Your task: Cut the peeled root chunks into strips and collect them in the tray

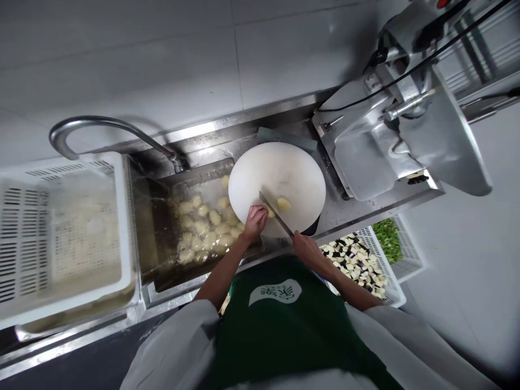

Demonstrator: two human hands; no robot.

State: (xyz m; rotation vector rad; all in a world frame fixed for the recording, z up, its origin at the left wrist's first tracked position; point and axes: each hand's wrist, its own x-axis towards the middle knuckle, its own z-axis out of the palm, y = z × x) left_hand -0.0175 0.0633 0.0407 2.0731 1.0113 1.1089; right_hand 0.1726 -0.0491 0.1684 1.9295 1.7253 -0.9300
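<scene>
A round white cutting board [252,168] lies across the counter beside the sink. My left hand [255,221], its fingers bent and closed, grips a peeled potato [270,213] near the board's front left. My right hand [307,249] is closed round the handle of a kitchen knife [277,216]. The blade slants across the board, touching or just beside the potato at my left fingertips. On the other side of the blade lies a pale yellow potato piece [283,204]. My left fingers partly hide the held potato.
Many peeled potatoes [209,238] lie in water in the sink [160,273], under a curved faucet [117,123]. A white basket [124,216] stands far left, a metal slicing machine [390,135] at right. Below it are baskets of diced eggplant [359,265] and chopped greens [387,240].
</scene>
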